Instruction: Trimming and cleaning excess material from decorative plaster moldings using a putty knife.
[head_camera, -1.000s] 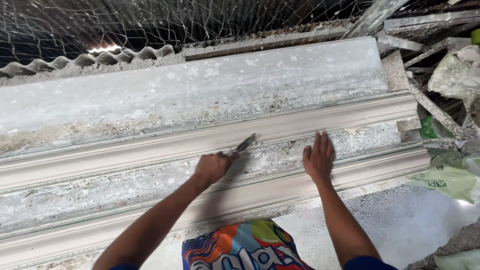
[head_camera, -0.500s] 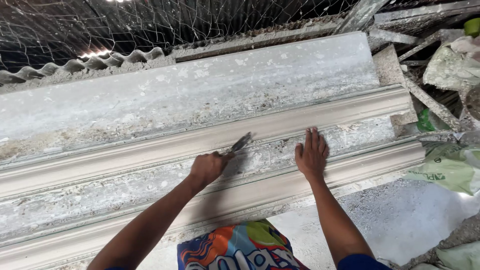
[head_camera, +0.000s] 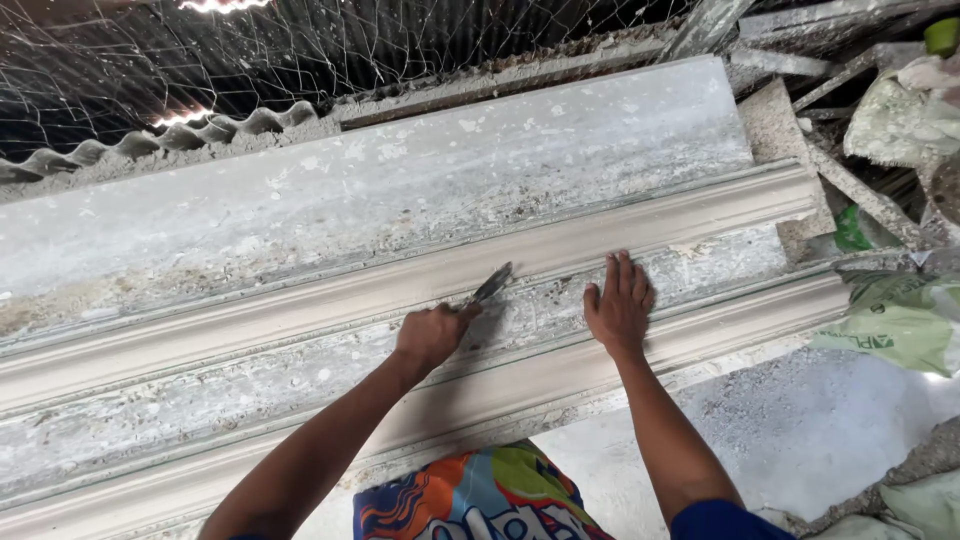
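Note:
A long pale plaster moulding (head_camera: 300, 310) runs across a dusty grey workbench (head_camera: 350, 200), with a second moulding strip (head_camera: 750, 315) lying parallel nearer to me. My left hand (head_camera: 432, 335) is closed around a small metal scraper (head_camera: 490, 285), whose blade tip touches the lower edge of the far moulding. My right hand (head_camera: 620, 305) lies flat, fingers spread, on the rough grey strip between the two mouldings, a short way right of the scraper.
Wire mesh (head_camera: 300, 60) and a corrugated sheet (head_camera: 200, 135) stand behind the bench. Rubble, broken slats and a green-printed sack (head_camera: 895, 315) pile up at the right. My colourful shorts (head_camera: 470, 500) show at the bottom above a white dusty floor.
Both hands have shifted slightly left along the mouldings. The scraper stays at the far moulding's edge, and my right hand remains flat.

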